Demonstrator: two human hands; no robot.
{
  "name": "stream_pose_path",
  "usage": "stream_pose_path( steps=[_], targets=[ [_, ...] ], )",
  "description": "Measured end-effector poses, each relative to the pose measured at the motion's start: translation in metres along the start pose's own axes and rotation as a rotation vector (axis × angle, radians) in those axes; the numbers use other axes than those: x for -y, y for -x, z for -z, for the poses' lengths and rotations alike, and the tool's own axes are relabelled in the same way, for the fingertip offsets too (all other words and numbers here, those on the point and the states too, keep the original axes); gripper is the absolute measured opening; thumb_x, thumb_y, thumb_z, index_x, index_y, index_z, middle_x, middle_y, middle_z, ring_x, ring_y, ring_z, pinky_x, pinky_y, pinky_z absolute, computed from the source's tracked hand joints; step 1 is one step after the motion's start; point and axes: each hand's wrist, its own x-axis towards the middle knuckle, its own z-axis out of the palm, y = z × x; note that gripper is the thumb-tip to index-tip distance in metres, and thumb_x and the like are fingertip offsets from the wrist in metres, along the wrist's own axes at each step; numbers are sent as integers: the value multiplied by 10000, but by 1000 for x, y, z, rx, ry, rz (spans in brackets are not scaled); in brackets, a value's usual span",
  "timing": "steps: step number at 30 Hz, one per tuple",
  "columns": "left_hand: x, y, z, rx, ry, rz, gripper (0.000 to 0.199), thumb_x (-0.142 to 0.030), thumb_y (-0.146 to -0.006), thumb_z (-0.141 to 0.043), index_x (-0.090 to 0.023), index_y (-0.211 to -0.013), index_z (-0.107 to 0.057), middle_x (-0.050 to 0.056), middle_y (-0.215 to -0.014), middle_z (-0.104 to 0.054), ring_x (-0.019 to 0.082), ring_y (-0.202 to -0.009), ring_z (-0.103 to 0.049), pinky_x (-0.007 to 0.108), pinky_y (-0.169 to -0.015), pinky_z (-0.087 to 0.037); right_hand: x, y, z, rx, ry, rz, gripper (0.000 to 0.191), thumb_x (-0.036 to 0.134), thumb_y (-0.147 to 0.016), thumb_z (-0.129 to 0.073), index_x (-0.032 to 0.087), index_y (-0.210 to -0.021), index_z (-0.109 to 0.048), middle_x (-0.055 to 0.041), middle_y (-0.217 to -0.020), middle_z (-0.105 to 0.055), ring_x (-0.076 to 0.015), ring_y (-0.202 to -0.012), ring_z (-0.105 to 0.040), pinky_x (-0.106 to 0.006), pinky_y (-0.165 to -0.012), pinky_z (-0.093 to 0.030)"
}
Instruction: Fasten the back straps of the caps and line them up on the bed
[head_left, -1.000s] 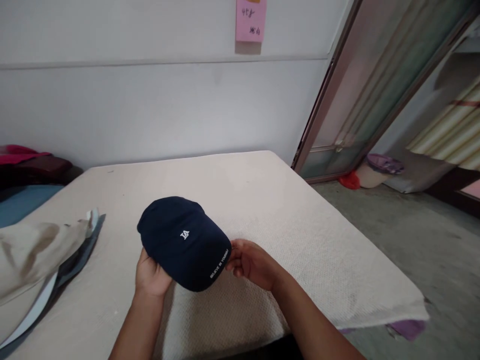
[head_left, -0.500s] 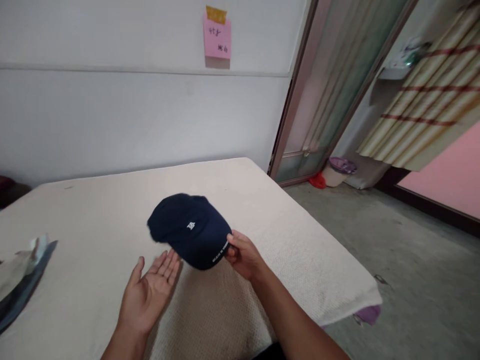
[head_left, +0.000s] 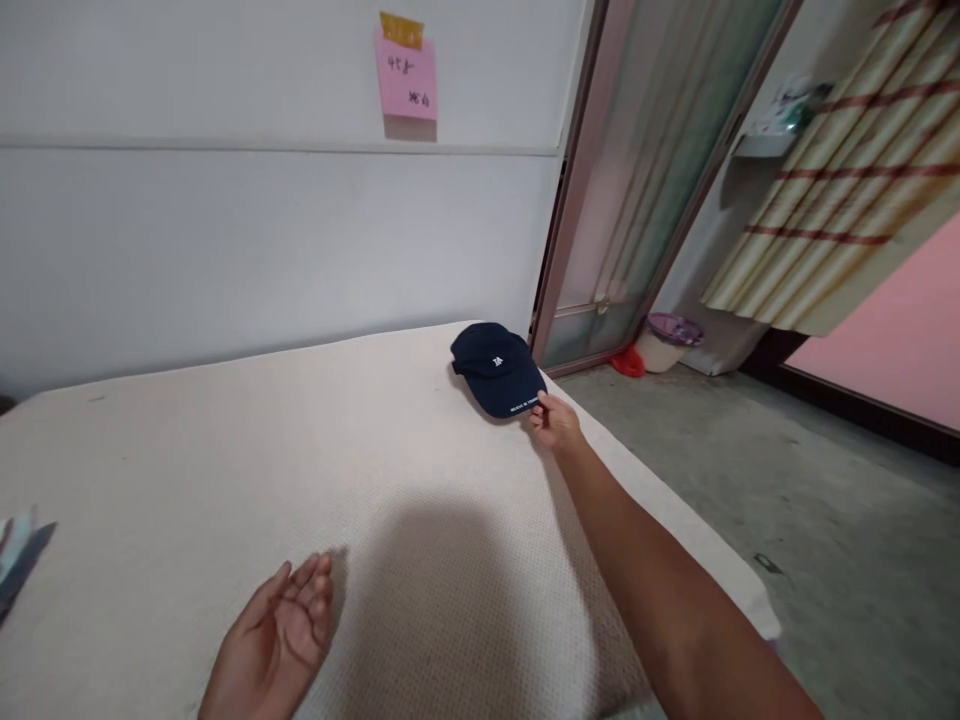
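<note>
A navy baseball cap (head_left: pixel 495 370) with a small white emblem on its front is at the far right corner of the cream-covered bed (head_left: pixel 225 450). My right hand (head_left: pixel 556 422) pinches the edge of its brim, beside the white lettering. The crown faces up; whether its underside touches the cover I cannot tell. Palm up, my left hand (head_left: pixel 277 630) is at the near left, over the bed cover. Its fingers are loosely curled and apart from the thumb, with nothing in them.
Some folded cloth (head_left: pixel 22 560) lies at the bed's left edge. A pale wall with a pink note (head_left: pixel 407 78) rises behind the bed. To the right are a sliding glass door (head_left: pixel 630 180), a bin (head_left: pixel 667 342) with a purple liner, a striped curtain (head_left: pixel 840 180) and grey floor.
My right hand has carried the cap away from me and rightward to the bed's far corner. The left hand has drawn back from beside the cap, its fingers now more curled.
</note>
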Motion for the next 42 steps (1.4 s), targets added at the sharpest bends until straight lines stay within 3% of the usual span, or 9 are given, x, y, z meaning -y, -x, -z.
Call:
stream_pose_path(
  steps=[6,11,16,21,23,27,31,36,42],
  targets=[
    [2,-7,8,-22,24,-16,197,-77,-877,-404,-85,-899,-600,90,-758,-681,123,-605,-657,215,-514,-564,-3,-29,26,-228,100,-44,240,287,-897,-527,135,-1082,-555,-57,-991,-597,-139,-773,-600,-296,-645,-526],
    [1,-6,7,-33,58,-1,200,-69,-879,-392,-85,-872,-591,78,-715,-667,116,-575,-644,209,-499,-551,-1,-23,29,-345,200,15,180,264,-892,-530,122,-998,-562,-31,-873,-594,-109,-666,-575,-250,-567,-499],
    [-3,0,3,-22,117,1,192,-98,-879,-404,-84,-807,-582,57,-647,-634,107,-517,-614,188,-436,-512,-10,27,24,-363,337,179,66,152,-764,-553,168,-773,-490,54,-556,-462,-75,-443,-437,-191,-404,-355],
    [-19,5,8,-59,230,-98,190,-82,-846,-425,-102,-703,-547,12,-568,-570,65,-414,-520,150,-368,-431,-30,97,17,-305,587,262,190,116,-592,-597,159,-777,-592,22,-599,-514,-101,-500,-430,-237,-455,-343],
    [-30,7,16,-88,267,-172,183,-65,-825,-431,-105,-683,-541,-6,-546,-539,50,-390,-481,138,-353,-396,-42,119,16,-289,948,377,205,203,-633,-572,159,-826,-624,-22,-665,-574,-153,-574,-498,-291,-530,-389],
    [-62,16,46,-149,342,-340,178,-41,-784,-439,-113,-650,-532,-18,-536,-500,41,-384,-449,134,-352,-368,-69,145,15,-96,1248,371,250,353,-689,-539,208,-868,-635,-64,-827,-657,-236,-743,-593,-349,-665,-431],
    [-97,33,89,-252,403,-536,191,-14,-747,-438,-128,-612,-510,-26,-532,-476,38,-378,-436,129,-342,-344,-84,150,12,170,1544,276,278,454,-705,-522,273,-891,-622,-56,-943,-685,-275,-764,-613,-369,-644,-422],
    [-129,67,150,-426,442,-773,234,-15,-784,-414,-128,-596,-495,-44,-522,-454,18,-378,-410,102,-334,-320,-85,142,11,159,1679,283,270,472,-744,-461,291,-902,-583,-47,-973,-676,-278,-802,-618,-360,-670,-428],
    [-149,101,207,-680,423,-874,222,-58,-856,-431,-114,-664,-528,-37,-595,-510,27,-430,-451,109,-345,-339,-83,145,7,149,1745,236,284,472,-759,-432,286,-924,-569,-37,-966,-663,-262,-801,-610,-340,-691,-426]
  ],
)
